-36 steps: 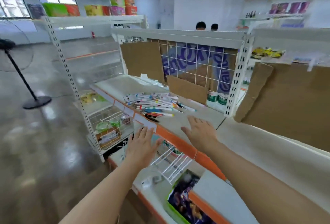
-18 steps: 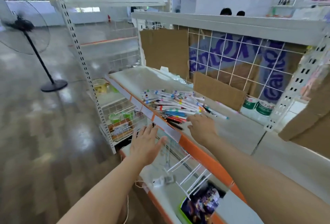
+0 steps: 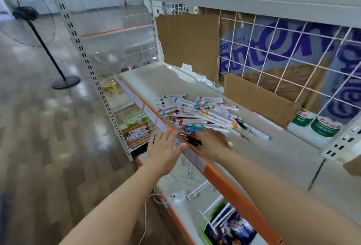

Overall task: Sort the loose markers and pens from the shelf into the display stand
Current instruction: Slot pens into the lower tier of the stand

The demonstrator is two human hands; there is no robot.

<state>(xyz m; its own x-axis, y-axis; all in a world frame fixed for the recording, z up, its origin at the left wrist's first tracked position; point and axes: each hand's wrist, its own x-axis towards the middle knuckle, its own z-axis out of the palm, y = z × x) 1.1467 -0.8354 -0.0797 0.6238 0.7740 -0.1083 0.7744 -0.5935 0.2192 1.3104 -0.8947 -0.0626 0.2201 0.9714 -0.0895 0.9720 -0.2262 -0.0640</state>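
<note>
A pile of loose markers and pens [image 3: 197, 113] lies on the white shelf [image 3: 273, 153] behind its orange front edge: white markers with coloured caps at the back, blue, red and dark pens at the near side. My right hand [image 3: 213, 144] lies on the near pens, fingers bent down onto them; no pen is lifted. My left hand [image 3: 164, 152] hovers with spread straight fingers just in front of the shelf's orange edge, holding nothing. I see no display stand.
Cardboard sheets [image 3: 187, 43] and a wire grid [image 3: 293, 59] back the shelf. Green-labelled packs [image 3: 324, 127] stand at the right rear. Below are white wire dividers [image 3: 195, 188] and a wire basket [image 3: 136, 133]. A standing fan [image 3: 66, 81] is on the floor at left.
I have come closer to the shelf. My right hand moved forward from the bare shelf onto the near pens. My left hand rose to the shelf's orange edge.
</note>
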